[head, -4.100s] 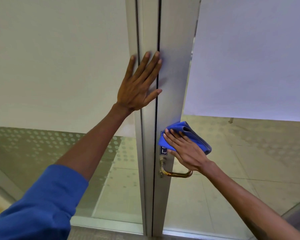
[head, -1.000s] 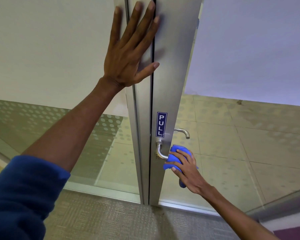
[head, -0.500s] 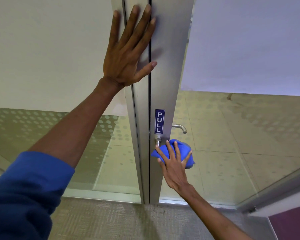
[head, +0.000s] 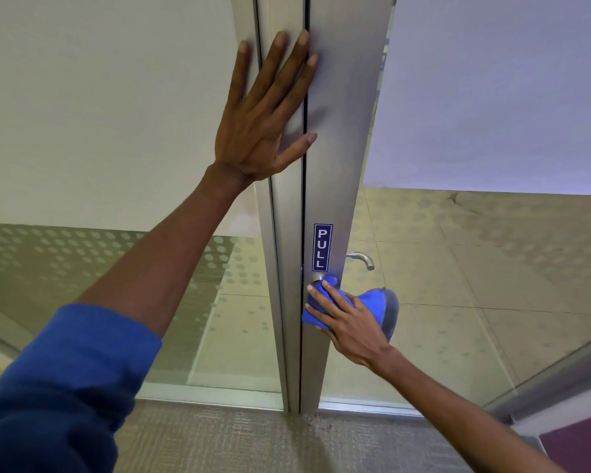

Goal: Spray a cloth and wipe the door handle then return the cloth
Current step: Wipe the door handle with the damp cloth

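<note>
A blue cloth (head: 372,300) is pressed over the metal door handle (head: 318,277) on the aluminium door frame (head: 348,131). Only the handle's round base shows; the cloth hides the lever. My right hand (head: 350,319) lies flat on the cloth with fingers spread, pushing it against the handle and frame. My left hand (head: 267,110) rests flat and high on the frame, fingers apart, holding nothing. A second handle (head: 362,259) shows through the glass on the door's far side.
A blue PULL sticker (head: 322,247) sits just above the handle. Frosted glass panels (head: 99,97) with a dotted band flank the frame. Grey carpet (head: 236,438) lies below, tiled floor beyond the glass. A purple surface (head: 580,445) is at lower right.
My right hand has slid the cloth slightly left and up over the handle base, and the fingers now spread toward the frame edge. The left hand stays on the frame.
</note>
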Motion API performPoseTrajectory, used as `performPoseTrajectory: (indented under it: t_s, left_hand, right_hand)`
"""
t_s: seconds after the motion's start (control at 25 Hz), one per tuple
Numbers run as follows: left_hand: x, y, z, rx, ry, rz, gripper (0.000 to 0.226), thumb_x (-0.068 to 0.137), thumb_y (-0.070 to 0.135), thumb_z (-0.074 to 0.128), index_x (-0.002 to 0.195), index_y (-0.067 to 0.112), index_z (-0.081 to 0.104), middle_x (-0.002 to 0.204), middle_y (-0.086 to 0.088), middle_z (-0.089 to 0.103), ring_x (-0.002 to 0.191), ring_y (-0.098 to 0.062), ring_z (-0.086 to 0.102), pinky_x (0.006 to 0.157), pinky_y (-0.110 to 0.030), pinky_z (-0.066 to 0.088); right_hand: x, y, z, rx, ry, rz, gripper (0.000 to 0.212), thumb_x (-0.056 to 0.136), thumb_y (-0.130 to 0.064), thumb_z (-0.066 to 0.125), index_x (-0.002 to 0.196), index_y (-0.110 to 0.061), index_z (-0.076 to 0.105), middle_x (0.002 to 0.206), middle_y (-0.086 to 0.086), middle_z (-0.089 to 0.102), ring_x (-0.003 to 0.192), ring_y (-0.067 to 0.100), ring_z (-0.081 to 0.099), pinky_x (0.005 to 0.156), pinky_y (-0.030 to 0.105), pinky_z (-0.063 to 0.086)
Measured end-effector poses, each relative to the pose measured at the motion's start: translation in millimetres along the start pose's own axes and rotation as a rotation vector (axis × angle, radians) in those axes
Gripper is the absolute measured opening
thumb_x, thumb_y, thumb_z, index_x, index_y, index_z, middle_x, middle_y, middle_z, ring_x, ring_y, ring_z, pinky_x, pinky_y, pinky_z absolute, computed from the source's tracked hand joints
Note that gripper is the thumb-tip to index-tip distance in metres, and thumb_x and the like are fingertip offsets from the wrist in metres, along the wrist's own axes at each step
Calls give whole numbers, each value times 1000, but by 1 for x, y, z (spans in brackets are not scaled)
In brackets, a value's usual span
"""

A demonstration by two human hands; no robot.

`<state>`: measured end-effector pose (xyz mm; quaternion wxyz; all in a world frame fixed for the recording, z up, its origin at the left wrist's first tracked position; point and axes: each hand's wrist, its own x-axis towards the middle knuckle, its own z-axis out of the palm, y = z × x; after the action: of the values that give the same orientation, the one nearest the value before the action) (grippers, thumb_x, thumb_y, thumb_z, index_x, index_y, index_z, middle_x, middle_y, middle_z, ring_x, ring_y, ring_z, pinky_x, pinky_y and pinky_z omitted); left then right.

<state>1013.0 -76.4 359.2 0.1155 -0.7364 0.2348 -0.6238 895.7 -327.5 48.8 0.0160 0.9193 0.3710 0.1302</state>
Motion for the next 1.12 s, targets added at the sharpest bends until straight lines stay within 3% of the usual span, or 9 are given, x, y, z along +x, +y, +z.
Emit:
performPoseTrajectory:
  t_s: [0.28,0.44,0.56,0.72,0.84,0.96,1.12]
  left_hand:
    - [-1,-2,3,3,-6,-14,88,99,63,42,166,17,9,168,-16,29,161,-20,-3,131,-53,-6]
    - [-1,-3,5,13,-5,-15,89,98,64,43,166,17,9,168,-15,28,162,-20,-2,131,-53,-5]
    - [-2,-3,6,25,-5,-23,89,98,64,42,166,18,8,167,-15,27,161,-19,-3,131,-53,-5]
    - [-3,-2,3,28,4,-11,87,98,64,39,165,18,7,166,-15,25,163,-22,0,131,-51,-7]
    - [-2,-1,1,47,17,0,88,99,63,39,165,14,10,164,-18,31,157,-37,20,130,-49,-9]
    - [-2,0,-2,64,10,-11,85,100,63,39,163,9,25,163,-20,37,152,-39,26,130,-48,-9]
    - [-2,3,-5,78,-19,-21,82,101,64,37,163,11,26,163,-18,40,152,-39,31,127,-60,12]
  right_hand:
    - [-12,60,-12,3,-82,-310,57,104,-29,50,158,-33,33,171,-8,18,155,23,29,115,47,43]
    - [-19,96,-24,41,-144,-461,48,110,-30,35,158,-33,34,170,-14,20,152,18,34,122,41,28]
    - [-16,110,-25,66,-139,-529,49,111,-33,20,158,-32,35,170,-10,23,144,20,41,122,38,18]
    - [-20,107,-19,109,-91,-456,46,112,-34,20,152,-36,44,162,3,42,125,25,53,115,39,26]
    - [-23,100,-18,137,-76,-390,42,111,-37,28,148,-38,47,130,3,60,104,25,54,101,39,37]
    - [-28,80,-9,192,3,-244,43,110,-45,24,138,-35,56,104,-1,55,90,21,43,93,38,37]
    - [-30,35,2,244,143,57,49,109,-49,23,110,-28,66,101,3,60,86,25,45,88,45,38]
